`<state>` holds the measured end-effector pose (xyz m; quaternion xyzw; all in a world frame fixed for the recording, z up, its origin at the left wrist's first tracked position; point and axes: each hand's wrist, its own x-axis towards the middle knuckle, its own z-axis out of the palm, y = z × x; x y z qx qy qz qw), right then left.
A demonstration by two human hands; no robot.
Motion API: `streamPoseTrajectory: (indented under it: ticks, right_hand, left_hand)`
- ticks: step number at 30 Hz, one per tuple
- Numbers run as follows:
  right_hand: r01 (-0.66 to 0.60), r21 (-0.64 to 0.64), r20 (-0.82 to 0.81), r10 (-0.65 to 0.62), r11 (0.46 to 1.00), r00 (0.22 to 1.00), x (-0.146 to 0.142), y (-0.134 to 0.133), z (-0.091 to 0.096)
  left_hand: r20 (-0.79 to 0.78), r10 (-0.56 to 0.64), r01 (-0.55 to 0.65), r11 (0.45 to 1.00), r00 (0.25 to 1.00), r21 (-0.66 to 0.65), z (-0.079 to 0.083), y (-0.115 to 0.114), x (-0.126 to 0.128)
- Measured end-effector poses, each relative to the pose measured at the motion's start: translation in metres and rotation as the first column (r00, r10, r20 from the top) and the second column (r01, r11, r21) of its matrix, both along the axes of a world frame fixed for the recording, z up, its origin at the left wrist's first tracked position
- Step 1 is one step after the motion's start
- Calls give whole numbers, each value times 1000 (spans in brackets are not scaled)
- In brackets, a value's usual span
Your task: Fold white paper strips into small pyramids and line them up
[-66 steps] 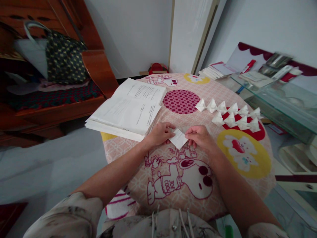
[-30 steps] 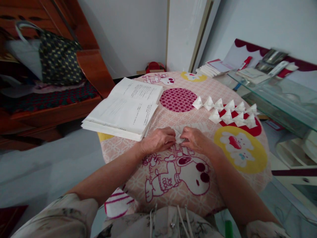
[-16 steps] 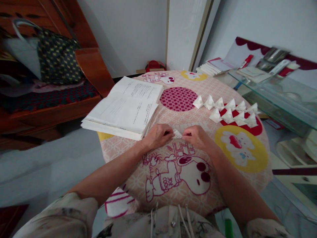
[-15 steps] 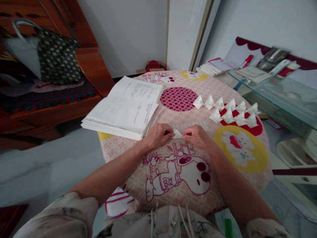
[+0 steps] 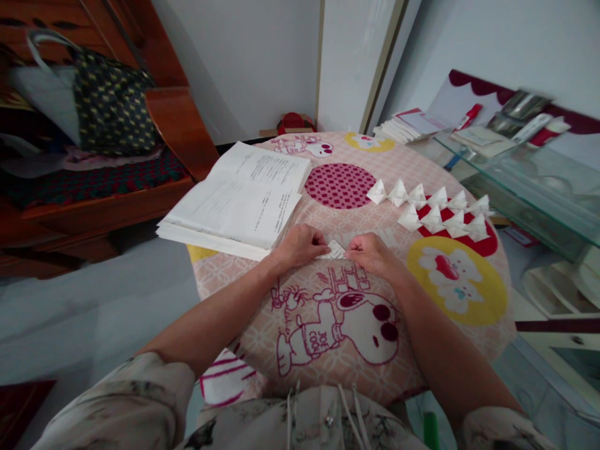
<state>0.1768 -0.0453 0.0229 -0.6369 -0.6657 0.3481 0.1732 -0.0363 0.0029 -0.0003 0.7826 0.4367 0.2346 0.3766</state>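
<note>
A small folded piece of printed paper [image 5: 336, 250] lies between my hands, low over the patterned tablecloth. My left hand [image 5: 302, 244] pinches its left end with thumb and fingers. At its right end, my right hand [image 5: 370, 253] is closed in a pinch too. The fingertips cover the paper's two ends, so its full shape is hidden. Beyond my right hand stand two rows of pointed folded white paper pieces [image 5: 432, 220]. An open book [image 5: 239, 194] with printed pages lies just past my left hand.
The round table's pink cloth [image 5: 309, 331] carries cartoon figures. A glass shelf [image 5: 525, 187] with papers and a metal container [image 5: 525, 103] adjoins the table at right. A wooden bench [image 5: 173, 131] with a dark patterned bag [image 5: 112, 106] stands at left.
My left hand has shifted slightly up, and a bit more of the folded paper shows between my hands. The book and the folded pieces keep their places on the table.
</note>
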Motion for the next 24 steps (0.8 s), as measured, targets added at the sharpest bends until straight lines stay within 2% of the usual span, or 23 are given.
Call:
streamPoseTrajectory:
  ticks: [4, 14, 18, 24]
  right_hand:
    - [37, -13, 31, -37, 999, 999, -4, -1, 3]
    - [28, 13, 131, -29, 1000, 991, -6, 1, 1]
    - [40, -6, 144, -39, 999, 989, -8, 2, 1]
    - [46, 36, 167, -52, 998, 985, -9, 2, -2]
  left_hand:
    - [-36, -25, 24, 999, 999, -29, -1, 4, -1]
    - [-215, -2, 6, 1000, 977, 17, 7, 0, 5]
    - [-234, -4, 18, 998, 972, 57, 5, 0, 6]
    - [-218, -16, 46, 990, 976, 130, 1, 1, 5]
